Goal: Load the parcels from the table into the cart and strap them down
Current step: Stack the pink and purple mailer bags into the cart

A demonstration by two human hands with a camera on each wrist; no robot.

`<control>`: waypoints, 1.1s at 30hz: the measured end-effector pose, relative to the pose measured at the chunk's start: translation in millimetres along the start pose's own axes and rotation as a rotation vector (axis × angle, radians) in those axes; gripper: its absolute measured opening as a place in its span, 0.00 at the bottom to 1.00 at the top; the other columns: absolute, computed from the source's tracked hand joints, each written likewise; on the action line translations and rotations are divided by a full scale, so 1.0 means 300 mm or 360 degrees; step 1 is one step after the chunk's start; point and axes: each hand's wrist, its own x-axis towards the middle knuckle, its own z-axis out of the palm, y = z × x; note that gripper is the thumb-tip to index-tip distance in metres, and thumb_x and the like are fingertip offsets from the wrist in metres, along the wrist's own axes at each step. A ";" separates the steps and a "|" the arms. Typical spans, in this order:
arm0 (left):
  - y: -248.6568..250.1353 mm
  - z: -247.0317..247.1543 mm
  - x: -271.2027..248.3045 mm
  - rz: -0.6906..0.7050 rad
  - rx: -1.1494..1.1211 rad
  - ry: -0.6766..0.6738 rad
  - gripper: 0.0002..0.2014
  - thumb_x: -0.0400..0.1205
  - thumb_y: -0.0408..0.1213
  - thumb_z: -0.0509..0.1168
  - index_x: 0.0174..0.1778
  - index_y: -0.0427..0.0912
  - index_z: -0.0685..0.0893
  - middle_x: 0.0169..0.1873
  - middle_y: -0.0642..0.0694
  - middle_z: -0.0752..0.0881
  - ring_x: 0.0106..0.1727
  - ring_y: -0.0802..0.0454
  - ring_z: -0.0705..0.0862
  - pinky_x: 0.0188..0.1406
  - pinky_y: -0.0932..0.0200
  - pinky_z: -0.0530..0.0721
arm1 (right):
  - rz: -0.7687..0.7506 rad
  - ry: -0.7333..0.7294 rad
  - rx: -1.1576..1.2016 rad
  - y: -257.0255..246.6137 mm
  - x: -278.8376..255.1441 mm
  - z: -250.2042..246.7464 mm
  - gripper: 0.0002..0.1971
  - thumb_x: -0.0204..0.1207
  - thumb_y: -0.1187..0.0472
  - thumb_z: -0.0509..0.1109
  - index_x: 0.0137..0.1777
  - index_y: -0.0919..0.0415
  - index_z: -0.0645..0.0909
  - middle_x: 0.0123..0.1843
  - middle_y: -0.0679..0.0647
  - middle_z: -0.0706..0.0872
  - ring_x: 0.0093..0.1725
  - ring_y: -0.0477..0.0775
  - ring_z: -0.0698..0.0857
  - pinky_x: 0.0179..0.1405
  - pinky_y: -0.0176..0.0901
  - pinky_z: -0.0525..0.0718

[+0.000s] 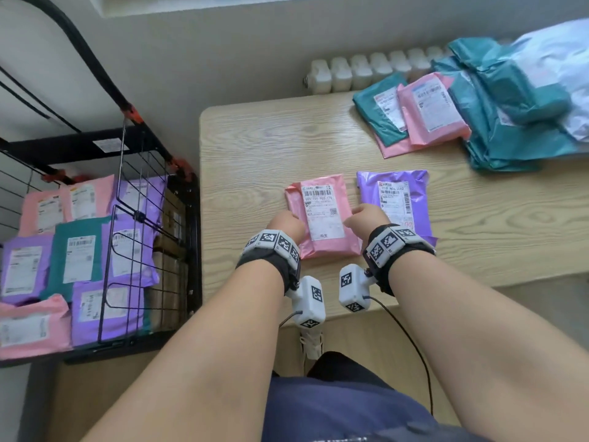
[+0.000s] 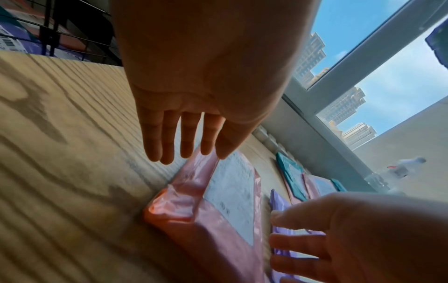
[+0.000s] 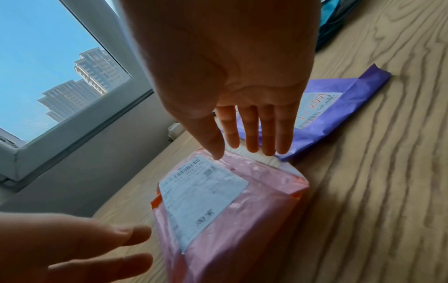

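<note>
A pink parcel (image 1: 322,218) with a white label lies flat near the front of the wooden table (image 1: 255,148). My left hand (image 1: 287,224) is at its left edge and my right hand (image 1: 366,218) at its right edge. The wrist views show both hands with straight fingers: the left hand (image 2: 184,141) points down at the pink parcel (image 2: 189,201), and the right hand (image 3: 242,137) reaches the far right side of the pink parcel (image 3: 230,201). Neither hand grips it. A purple parcel (image 1: 398,199) lies just to the right. The black wire cart (image 1: 191,250) stands left of the table.
The cart holds several pink, purple and teal parcels (image 1: 73,256) in a flat layer. At the table's back right lies a pile of teal parcels (image 1: 510,122) and pink parcels (image 1: 430,113). A white radiator (image 1: 366,71) runs behind the table. The cart handle (image 1: 79,43) arches up at far left.
</note>
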 end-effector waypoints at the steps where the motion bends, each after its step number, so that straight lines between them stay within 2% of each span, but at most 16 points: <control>1: 0.003 0.018 0.004 -0.0013 0.0041 -0.0021 0.14 0.82 0.32 0.59 0.62 0.38 0.83 0.59 0.41 0.85 0.49 0.45 0.81 0.46 0.58 0.76 | 0.0003 -0.0043 -0.0023 0.013 0.008 0.002 0.15 0.78 0.66 0.64 0.63 0.63 0.81 0.61 0.59 0.85 0.60 0.60 0.84 0.61 0.52 0.83; 5: 0.010 0.059 0.009 -0.0080 0.0041 -0.0058 0.12 0.81 0.33 0.60 0.57 0.35 0.83 0.52 0.39 0.86 0.45 0.45 0.82 0.42 0.54 0.81 | -0.0042 -0.0138 -0.0112 0.033 0.035 0.007 0.14 0.77 0.65 0.65 0.62 0.63 0.81 0.57 0.59 0.86 0.55 0.59 0.85 0.55 0.50 0.84; 8: 0.005 0.069 0.012 -0.0155 -0.0048 -0.0016 0.12 0.80 0.33 0.62 0.56 0.35 0.83 0.51 0.39 0.87 0.48 0.43 0.86 0.49 0.51 0.86 | -0.0031 -0.0163 -0.0150 0.027 0.048 0.006 0.13 0.78 0.63 0.66 0.61 0.64 0.81 0.56 0.58 0.86 0.53 0.58 0.85 0.50 0.46 0.84; 11: -0.011 0.070 0.016 -0.0218 -0.0145 0.0023 0.12 0.79 0.36 0.65 0.55 0.35 0.83 0.46 0.41 0.86 0.46 0.44 0.85 0.46 0.55 0.84 | 0.0017 -0.0192 -0.0214 0.021 0.052 0.009 0.11 0.78 0.62 0.66 0.57 0.65 0.82 0.52 0.58 0.86 0.46 0.57 0.84 0.45 0.45 0.84; 15: -0.047 0.065 0.013 -0.0271 -0.0314 0.0000 0.15 0.74 0.41 0.73 0.52 0.36 0.86 0.44 0.43 0.88 0.43 0.47 0.87 0.48 0.55 0.87 | 0.0079 -0.0185 -0.0229 0.012 0.043 0.013 0.11 0.78 0.64 0.66 0.58 0.67 0.82 0.49 0.58 0.85 0.46 0.58 0.84 0.43 0.46 0.84; 16: -0.055 0.059 0.008 -0.0261 -0.0335 0.0003 0.15 0.73 0.41 0.75 0.52 0.37 0.87 0.44 0.44 0.89 0.43 0.48 0.87 0.48 0.54 0.88 | 0.0074 -0.0190 -0.0224 0.004 0.037 0.014 0.13 0.78 0.64 0.66 0.59 0.67 0.82 0.51 0.59 0.85 0.47 0.58 0.84 0.44 0.46 0.84; 19: -0.082 0.020 -0.017 -0.0233 -0.0421 0.0043 0.17 0.71 0.40 0.77 0.52 0.38 0.87 0.45 0.45 0.89 0.43 0.48 0.87 0.50 0.54 0.87 | -0.0050 -0.0183 -0.0181 -0.041 0.012 0.025 0.18 0.77 0.63 0.67 0.66 0.66 0.82 0.59 0.62 0.85 0.50 0.58 0.80 0.56 0.48 0.81; 21: -0.116 -0.023 -0.036 -0.0226 -0.0503 0.0093 0.18 0.70 0.40 0.78 0.53 0.37 0.87 0.47 0.45 0.89 0.44 0.48 0.87 0.49 0.54 0.87 | -0.0115 -0.0134 -0.0127 -0.091 -0.020 0.044 0.16 0.76 0.65 0.65 0.62 0.65 0.84 0.53 0.58 0.86 0.46 0.55 0.79 0.55 0.47 0.82; 23: -0.165 -0.074 -0.059 -0.0217 -0.0597 0.0185 0.16 0.72 0.39 0.77 0.54 0.38 0.87 0.47 0.46 0.89 0.43 0.50 0.86 0.39 0.60 0.84 | -0.0163 -0.0100 -0.0083 -0.154 -0.066 0.074 0.13 0.76 0.68 0.63 0.55 0.63 0.86 0.47 0.55 0.87 0.43 0.54 0.82 0.49 0.46 0.85; 24: -0.192 -0.100 -0.071 -0.0208 -0.0649 0.0238 0.16 0.72 0.38 0.77 0.54 0.40 0.87 0.47 0.47 0.89 0.43 0.50 0.86 0.38 0.61 0.82 | -0.0195 -0.0102 -0.0058 -0.189 -0.096 0.091 0.12 0.76 0.69 0.63 0.53 0.62 0.86 0.45 0.54 0.87 0.42 0.54 0.83 0.46 0.46 0.85; 27: -0.298 -0.180 -0.120 -0.0188 -0.0856 0.0389 0.19 0.69 0.34 0.77 0.56 0.42 0.87 0.49 0.48 0.90 0.47 0.50 0.88 0.51 0.56 0.87 | -0.0299 -0.0115 -0.0032 -0.293 -0.191 0.166 0.13 0.73 0.73 0.63 0.51 0.60 0.86 0.43 0.53 0.87 0.43 0.53 0.83 0.46 0.46 0.85; 29: -0.387 -0.244 -0.161 -0.0162 -0.0912 0.0481 0.19 0.68 0.33 0.76 0.56 0.41 0.88 0.50 0.48 0.90 0.49 0.50 0.88 0.54 0.56 0.86 | -0.0349 -0.0129 -0.0005 -0.362 -0.255 0.240 0.14 0.71 0.73 0.64 0.50 0.59 0.86 0.46 0.54 0.88 0.46 0.54 0.85 0.50 0.49 0.87; 31: -0.490 -0.317 -0.208 -0.0124 -0.0938 0.0557 0.16 0.70 0.32 0.75 0.54 0.40 0.87 0.47 0.49 0.89 0.48 0.50 0.87 0.49 0.60 0.84 | -0.0394 -0.0162 0.0045 -0.429 -0.320 0.330 0.12 0.71 0.73 0.65 0.46 0.58 0.86 0.45 0.53 0.89 0.45 0.52 0.86 0.48 0.48 0.88; 33: -0.608 -0.392 -0.260 -0.0109 -0.0960 0.0610 0.12 0.71 0.29 0.74 0.50 0.41 0.86 0.43 0.48 0.86 0.44 0.49 0.85 0.40 0.64 0.81 | -0.0435 -0.0222 0.0079 -0.495 -0.398 0.435 0.11 0.72 0.72 0.66 0.39 0.55 0.84 0.44 0.52 0.89 0.44 0.50 0.86 0.46 0.46 0.88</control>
